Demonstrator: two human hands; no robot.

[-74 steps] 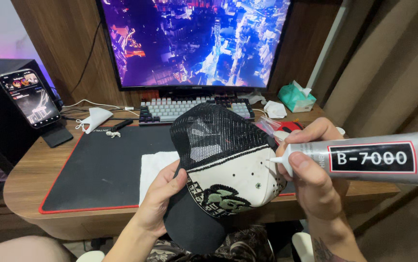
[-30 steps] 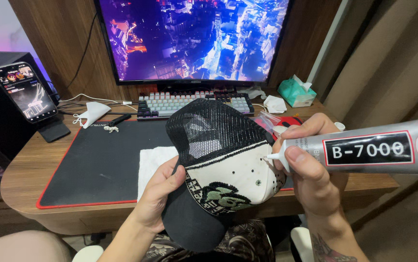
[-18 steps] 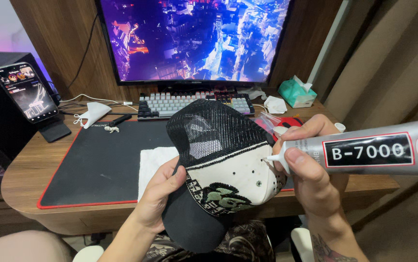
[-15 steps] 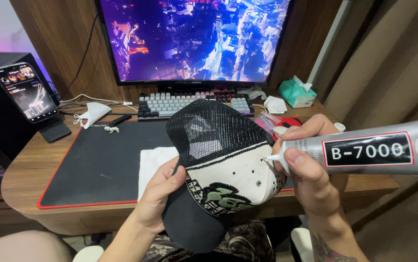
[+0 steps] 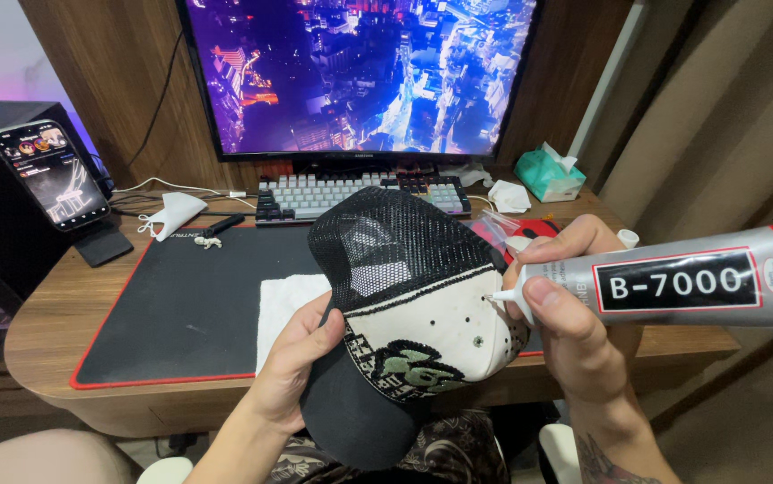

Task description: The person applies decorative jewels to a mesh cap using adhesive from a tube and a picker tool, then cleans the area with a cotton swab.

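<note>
My left hand [image 5: 292, 358] grips a cap [image 5: 413, 314] by its side, just above the black brim. The cap has a cream front panel with a green and black patch and a black mesh back. My right hand [image 5: 570, 314] holds a large silver glue tube [image 5: 691, 287] with a black label and a red end. The tube's white nozzle tip touches the right side of the cream panel. Both hands hover over the desk's front edge, above my lap.
A black desk mat with red trim [image 5: 189, 305] and a white cloth [image 5: 288, 300] lie under the cap. Behind are a keyboard [image 5: 333, 194], a lit monitor [image 5: 360, 76], a phone on a stand [image 5: 50, 175], a white face mask [image 5: 171, 213] and a teal tissue pack [image 5: 548, 175].
Almost nothing has moved. The cap and glue tube stay in the same grip, with the nozzle kept against the cap's right side; the view has shifted only slightly.
</note>
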